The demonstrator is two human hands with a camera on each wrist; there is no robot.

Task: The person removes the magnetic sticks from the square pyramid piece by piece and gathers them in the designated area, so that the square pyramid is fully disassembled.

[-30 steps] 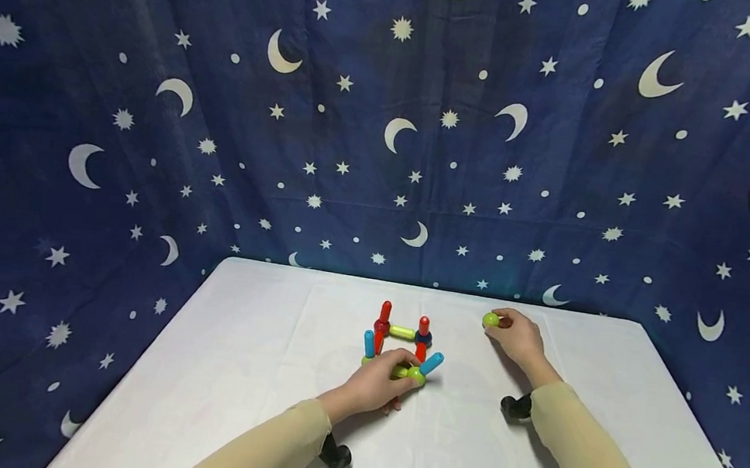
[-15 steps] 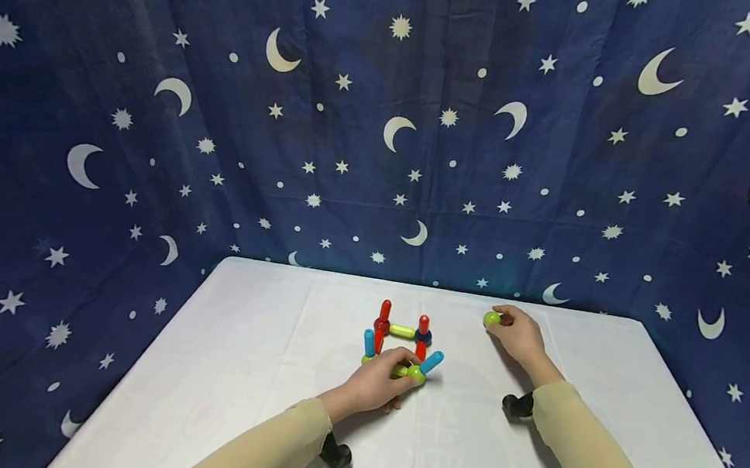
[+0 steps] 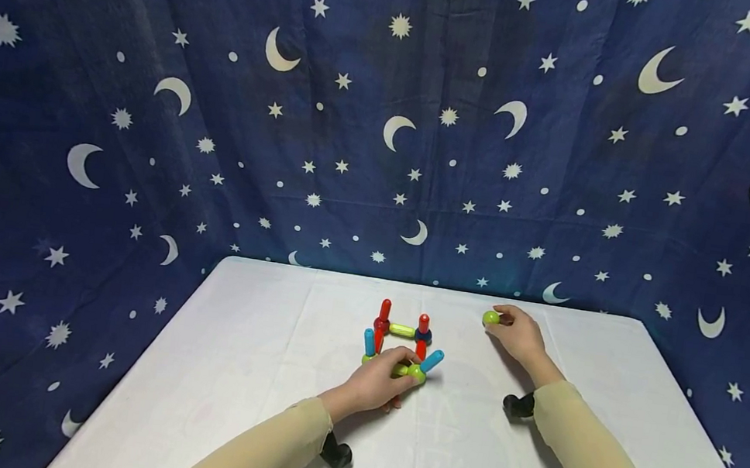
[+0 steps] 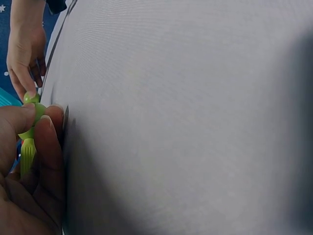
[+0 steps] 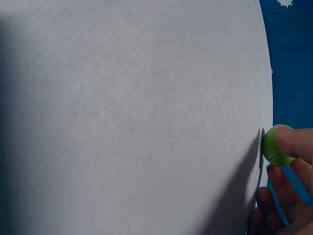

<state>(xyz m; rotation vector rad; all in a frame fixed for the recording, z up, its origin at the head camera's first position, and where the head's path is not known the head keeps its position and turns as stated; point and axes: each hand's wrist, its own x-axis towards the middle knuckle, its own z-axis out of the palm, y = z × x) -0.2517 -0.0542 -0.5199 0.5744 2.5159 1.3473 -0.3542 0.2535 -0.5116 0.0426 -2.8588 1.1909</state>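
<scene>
My left hand [image 3: 379,381] pinches a green ball [image 3: 417,374] at the near right corner of a frame built of balls and sticks. Two blue sticks [image 3: 432,361] stick up from its near corners, and two red sticks [image 3: 385,311] stand at its far ones, joined by a yellow-green stick [image 3: 401,331]. Farther back and to the right, my right hand [image 3: 518,337] holds a separate green ball [image 3: 491,318] between thumb and fingers. The right wrist view shows this ball [image 5: 278,145] close to the white surface.
The white table [image 3: 241,405] reaches back to a dark blue curtain [image 3: 331,135] with moons and stars. A black wrist-mounted device [image 3: 337,454] is at the left wrist, and another [image 3: 518,406] is at the right.
</scene>
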